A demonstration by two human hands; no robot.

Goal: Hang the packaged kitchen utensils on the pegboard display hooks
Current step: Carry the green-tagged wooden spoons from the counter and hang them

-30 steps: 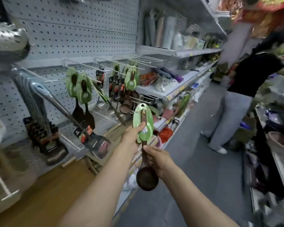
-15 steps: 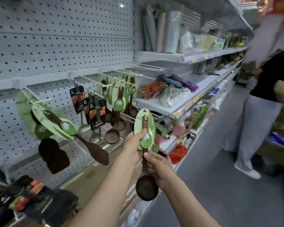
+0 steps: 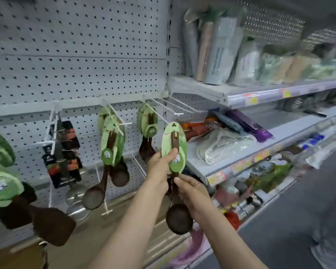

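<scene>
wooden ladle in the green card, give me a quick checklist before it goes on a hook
1. Left hand holds the green card, thumb on its front: ok.
2. Right hand pinches the ladle handle under the card: ok.
3. Hang hole at the card's top uncovered: ok.
4. Free hook near: ok, bare white prongs stand just above and to the right.
5. Hole lined up with a prong tip: not ok, the card sits below and in front of the prongs.
6. Card upright: ok, only slightly tilted.
</scene>
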